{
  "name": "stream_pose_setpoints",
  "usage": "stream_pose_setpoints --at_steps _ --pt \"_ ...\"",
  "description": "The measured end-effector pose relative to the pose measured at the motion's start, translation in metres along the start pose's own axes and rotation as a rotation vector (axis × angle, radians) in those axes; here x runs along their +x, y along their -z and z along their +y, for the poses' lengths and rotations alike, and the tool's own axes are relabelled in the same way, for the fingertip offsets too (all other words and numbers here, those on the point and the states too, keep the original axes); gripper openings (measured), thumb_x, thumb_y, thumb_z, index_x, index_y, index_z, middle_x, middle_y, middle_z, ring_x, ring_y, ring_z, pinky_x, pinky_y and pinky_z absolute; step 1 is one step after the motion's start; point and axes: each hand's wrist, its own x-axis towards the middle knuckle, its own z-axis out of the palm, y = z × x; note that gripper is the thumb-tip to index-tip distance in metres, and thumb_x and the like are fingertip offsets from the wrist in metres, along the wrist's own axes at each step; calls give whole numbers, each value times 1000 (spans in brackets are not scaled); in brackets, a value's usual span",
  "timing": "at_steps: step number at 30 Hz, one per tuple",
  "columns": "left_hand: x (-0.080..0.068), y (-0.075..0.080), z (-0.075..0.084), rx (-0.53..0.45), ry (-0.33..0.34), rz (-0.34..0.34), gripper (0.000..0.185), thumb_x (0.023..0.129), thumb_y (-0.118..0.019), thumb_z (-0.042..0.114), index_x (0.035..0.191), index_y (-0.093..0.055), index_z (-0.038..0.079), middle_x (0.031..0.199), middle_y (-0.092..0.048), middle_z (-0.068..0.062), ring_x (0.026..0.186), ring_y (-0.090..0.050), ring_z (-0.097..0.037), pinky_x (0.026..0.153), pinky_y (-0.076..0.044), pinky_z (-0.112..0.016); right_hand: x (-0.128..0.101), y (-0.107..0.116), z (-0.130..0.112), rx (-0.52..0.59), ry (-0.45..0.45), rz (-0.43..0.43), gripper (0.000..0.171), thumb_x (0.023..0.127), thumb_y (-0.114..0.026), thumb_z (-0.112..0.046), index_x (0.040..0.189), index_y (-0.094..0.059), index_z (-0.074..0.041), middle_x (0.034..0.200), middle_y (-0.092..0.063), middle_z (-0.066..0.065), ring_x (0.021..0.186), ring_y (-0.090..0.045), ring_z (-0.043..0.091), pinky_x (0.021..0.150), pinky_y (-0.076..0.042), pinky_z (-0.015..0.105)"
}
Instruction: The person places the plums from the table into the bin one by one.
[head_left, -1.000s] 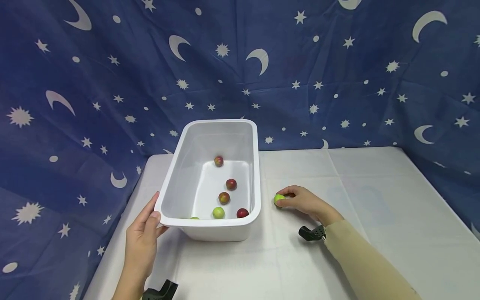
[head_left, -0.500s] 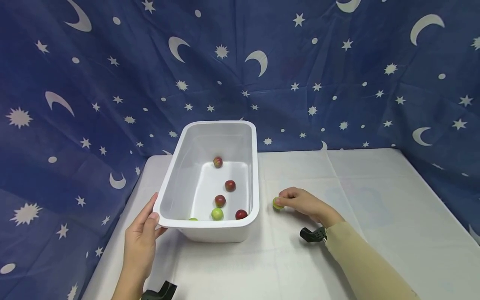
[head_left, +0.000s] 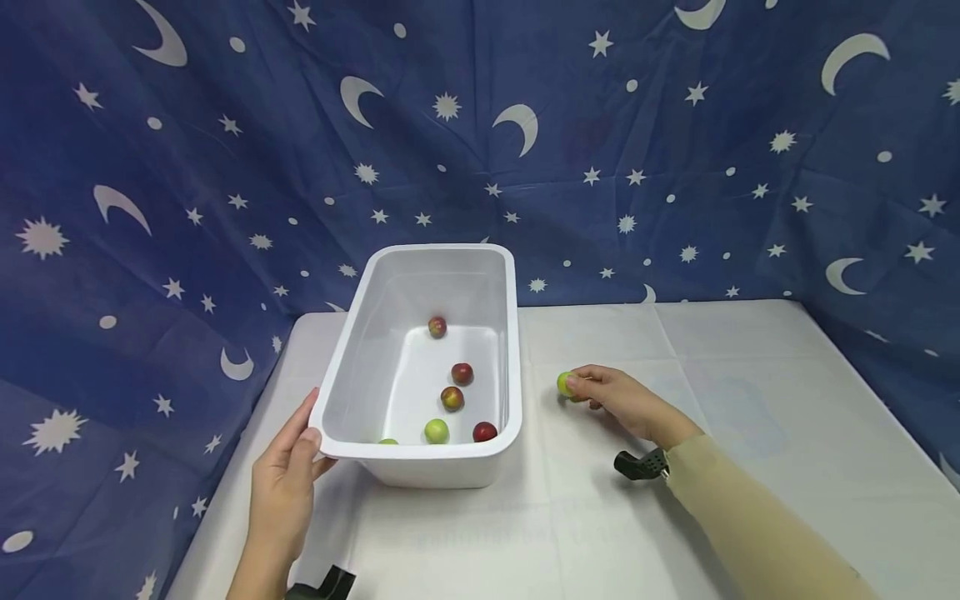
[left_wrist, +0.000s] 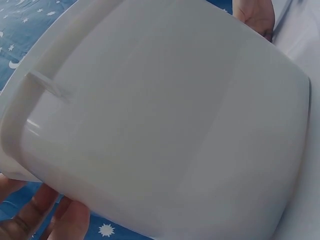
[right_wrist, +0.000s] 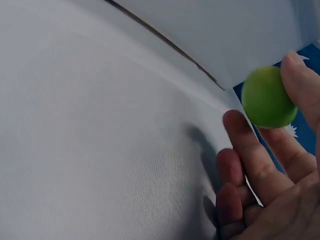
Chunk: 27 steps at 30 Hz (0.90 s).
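Note:
A deep white plastic tub (head_left: 341, 358) stands on the white-covered table. My left hand (head_left: 281, 487) grips its rim at the near left corner, thumb on top; in the left wrist view the fingers (left_wrist: 37, 207) show below the tub's outer wall. To the right of the tub, my right hand (head_left: 622, 400) pinches a small round green fruit (right_wrist: 267, 97) between thumb and fingers, over the table. Inside the tub lie several small red fruits (head_left: 462, 373). A green fruit (head_left: 437, 431) rests near the front wall, and another green one (head_left: 387, 442) is mostly hidden behind the rim.
Behind the table and down its left side hangs a dark blue cloth (head_left: 450, 133) with moons and stars. The white tablecloth (head_left: 750, 483) extends to the right of the tub. Black camera mounts (head_left: 640, 465) stick out at both wrists.
My right hand has come up from the table and slightly right with the green fruit. One red fruit in the tub rolled left, then back right. The left hand keeps its grip.

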Motion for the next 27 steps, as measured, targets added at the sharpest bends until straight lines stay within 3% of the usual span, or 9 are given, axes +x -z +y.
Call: stream_pose_setpoints --at_steps 4,11,17,27 --pt "-1 0 0 -8 -2 1 40 103 -42 8 143 -47 6 145 -44 -12 118 -56 -17 83 -52 -28 -1 8 -5 20 -19 66 58 86 -68 -50 125 -56 -9 117 -60 10 102 -54 28 85 -43 37" --pt "0 -1 0 -12 -4 -12 40 103 -41 8 143 -48 8 146 -44 -12 118 -56 -17 83 -52 -28 -15 21 -33 -10 50 91 67 89 -66 -48 140 -44 -10 131 -52 12 118 -48 37 100 -38 50" --pt "0 -3 1 -9 -2 -18 40 104 -41 9 144 -48 10 145 -45 -12 118 -56 -19 84 -52 -28 -26 27 -59 -82 132 75 56 91 -63 -48 132 -52 -12 128 -56 12 114 -50 35 96 -41 48" --pt "-2 -3 2 6 22 14 41 104 -39 10 145 -47 12 145 -46 -8 118 -55 -18 84 -52 -26 -42 18 -97 -141 190 93 49 91 -65 -46 127 -55 -15 114 -61 9 103 -53 28 85 -45 39"
